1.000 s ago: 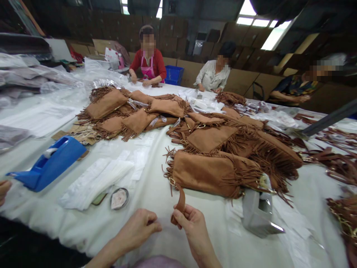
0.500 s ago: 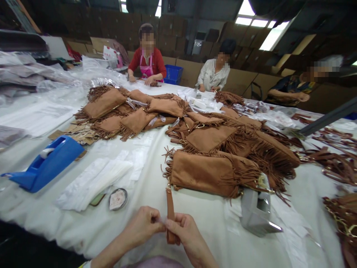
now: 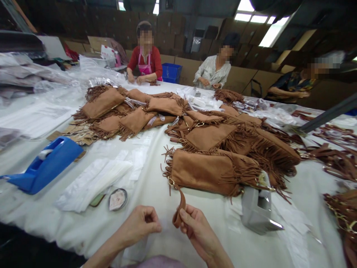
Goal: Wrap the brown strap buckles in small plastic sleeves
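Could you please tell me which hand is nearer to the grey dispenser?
Right: the right hand, holding the strap, is left of the grey dispenser; the left hand is farther to its left.

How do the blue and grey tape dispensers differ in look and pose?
The blue dispenser looks longer; the grey dispenser looks more compact. The blue one's narrow end points toward the picture's left edge, the grey one's toward the lower right. The blue one lies left of the left hand; the grey one sits beside the front fringed bag. Both rest on the white table cover.
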`<action>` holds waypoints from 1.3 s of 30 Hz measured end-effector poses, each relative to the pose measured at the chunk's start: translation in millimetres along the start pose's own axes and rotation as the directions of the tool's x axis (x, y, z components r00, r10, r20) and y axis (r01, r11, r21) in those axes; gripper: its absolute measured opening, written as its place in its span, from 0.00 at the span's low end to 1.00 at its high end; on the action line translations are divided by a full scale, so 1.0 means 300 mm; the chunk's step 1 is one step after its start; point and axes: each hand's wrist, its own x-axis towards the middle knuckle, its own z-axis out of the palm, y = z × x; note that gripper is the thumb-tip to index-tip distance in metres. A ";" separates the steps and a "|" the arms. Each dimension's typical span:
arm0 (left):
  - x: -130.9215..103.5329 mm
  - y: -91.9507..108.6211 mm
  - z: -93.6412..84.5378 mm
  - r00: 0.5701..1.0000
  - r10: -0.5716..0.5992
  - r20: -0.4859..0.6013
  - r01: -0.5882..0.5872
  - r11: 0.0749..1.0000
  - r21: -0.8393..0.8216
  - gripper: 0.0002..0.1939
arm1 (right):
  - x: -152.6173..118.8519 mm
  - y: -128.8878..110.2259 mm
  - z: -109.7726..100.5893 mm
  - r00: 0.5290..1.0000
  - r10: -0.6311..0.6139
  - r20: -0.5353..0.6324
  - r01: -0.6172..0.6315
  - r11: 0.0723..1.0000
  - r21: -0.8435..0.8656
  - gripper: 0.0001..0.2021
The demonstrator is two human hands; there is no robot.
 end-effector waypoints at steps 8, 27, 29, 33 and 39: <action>-0.007 0.031 -0.019 0.997 0.022 0.077 -0.030 0.994 0.104 0.12 | 0.016 -0.021 0.021 0.986 -0.107 -0.127 0.086 0.984 -0.158 0.16; 0.020 0.022 0.029 0.998 0.044 0.055 -0.046 0.998 0.045 0.08 | 0.022 0.046 0.015 0.997 -0.061 -0.052 0.048 0.975 -0.216 0.16; 0.020 0.015 0.027 0.999 0.013 0.044 -0.015 0.999 0.030 0.08 | 0.020 0.041 0.008 0.994 -0.075 -0.074 0.060 0.981 -0.183 0.17; 0.030 0.000 0.016 0.997 -0.032 0.064 0.033 0.999 -0.012 0.07 | 0.016 0.012 -0.002 0.991 -0.067 -0.115 0.067 0.998 -0.003 0.17; 0.038 0.003 0.003 0.996 -0.054 0.071 0.053 0.998 0.024 0.08 | 0.018 -0.023 0.016 0.968 -0.131 -0.214 0.101 0.984 -0.146 0.15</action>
